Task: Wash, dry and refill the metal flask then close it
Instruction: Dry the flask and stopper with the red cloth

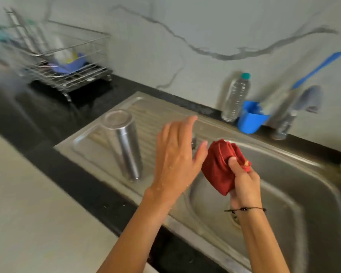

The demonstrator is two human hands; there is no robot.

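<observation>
Right hand (244,180) grips red cloth (219,166); left hand (175,152) released. Flask (124,144) inverted on drainboard: steady it, wipe top down.

flask (124,146): stands mouth down on the draining board of the sink (295,186), just left of the left hand (175,154)
left hand: over the draining board, between the flask and the cloth (220,166)
cloth: bunched in the right hand (244,182), just right of the left hand, above the basin
drain (234,218): in the basin, under the right wrist
dish rack (67,62): on the counter (47,119), well behind and left of the left hand
plastic bottle (235,97): behind the right hand, against the wall
cup (251,120): just right of the bottle, behind the right hand
tap (287,115): right of the cup, behind the basin
</observation>
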